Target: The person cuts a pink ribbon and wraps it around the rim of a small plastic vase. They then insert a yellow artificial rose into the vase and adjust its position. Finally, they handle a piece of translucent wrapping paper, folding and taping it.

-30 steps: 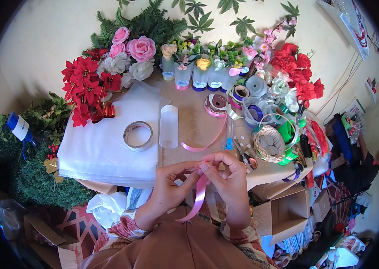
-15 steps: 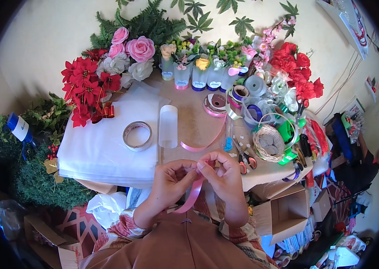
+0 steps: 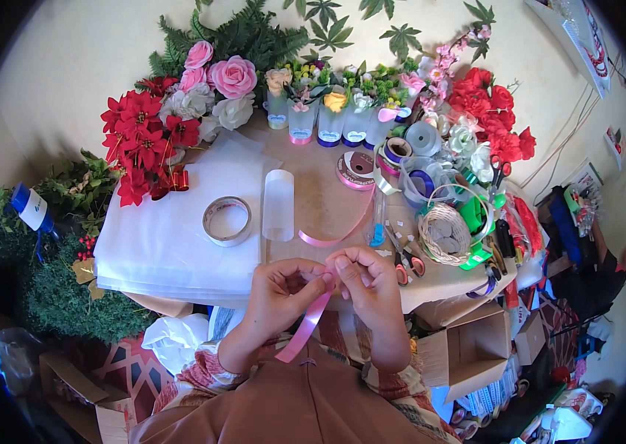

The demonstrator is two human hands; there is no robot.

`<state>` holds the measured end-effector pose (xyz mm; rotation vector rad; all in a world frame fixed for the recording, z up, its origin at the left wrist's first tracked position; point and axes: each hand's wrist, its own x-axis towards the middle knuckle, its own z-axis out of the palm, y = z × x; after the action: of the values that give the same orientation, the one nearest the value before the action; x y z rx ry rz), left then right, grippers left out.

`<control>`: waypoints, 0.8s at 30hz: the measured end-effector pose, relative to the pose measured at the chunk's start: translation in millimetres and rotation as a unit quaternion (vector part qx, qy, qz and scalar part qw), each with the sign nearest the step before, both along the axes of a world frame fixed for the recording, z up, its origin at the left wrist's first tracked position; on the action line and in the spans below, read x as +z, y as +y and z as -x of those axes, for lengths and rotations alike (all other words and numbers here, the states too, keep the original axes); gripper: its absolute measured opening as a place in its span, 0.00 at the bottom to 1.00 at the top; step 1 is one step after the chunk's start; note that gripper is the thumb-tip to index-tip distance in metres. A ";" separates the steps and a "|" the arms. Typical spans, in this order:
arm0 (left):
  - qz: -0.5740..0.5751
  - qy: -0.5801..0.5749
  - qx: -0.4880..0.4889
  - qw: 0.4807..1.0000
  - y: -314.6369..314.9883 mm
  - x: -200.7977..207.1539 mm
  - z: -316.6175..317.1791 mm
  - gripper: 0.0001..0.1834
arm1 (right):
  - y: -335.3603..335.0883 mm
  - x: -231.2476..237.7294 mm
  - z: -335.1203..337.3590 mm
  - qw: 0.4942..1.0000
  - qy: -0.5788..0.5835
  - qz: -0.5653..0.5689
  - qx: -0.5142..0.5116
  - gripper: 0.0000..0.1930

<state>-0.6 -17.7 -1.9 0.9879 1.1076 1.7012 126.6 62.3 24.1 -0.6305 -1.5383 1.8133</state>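
Ribbon (image 3: 304,328) btwn L grip (image 3: 276,297) & R grip (image 3: 373,294)

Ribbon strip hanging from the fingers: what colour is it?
The ribbon strip is pink with a glossy sheen, best seen in the head view.

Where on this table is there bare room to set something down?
Bare brown tabletop shows between the white tube and the pink ribbon spool; the sheet stack is open left of the tape roll. The right end is crowded with scissors, basket and rolls.
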 end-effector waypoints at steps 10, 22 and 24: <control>-0.021 -0.054 0.010 0.998 1.0 -4.3 3.0 0.08 | -6.7 7.9 -2.0 0.835 -0.124 -0.491 -0.216 0.11; 0.007 0.015 0.023 1.000 -1.9 3.5 -3.4 0.09 | -0.3 4.7 -4.6 0.831 -0.141 -0.503 -0.191 0.13; 0.006 0.044 0.030 0.999 -2.0 1.9 -3.4 0.10 | 0.2 4.7 -5.1 0.832 -0.144 -0.502 -0.189 0.13</control>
<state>2.8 -19.7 0.0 1.0405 1.2141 1.7101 131.7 62.4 28.8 -0.6060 -2.0835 0.4561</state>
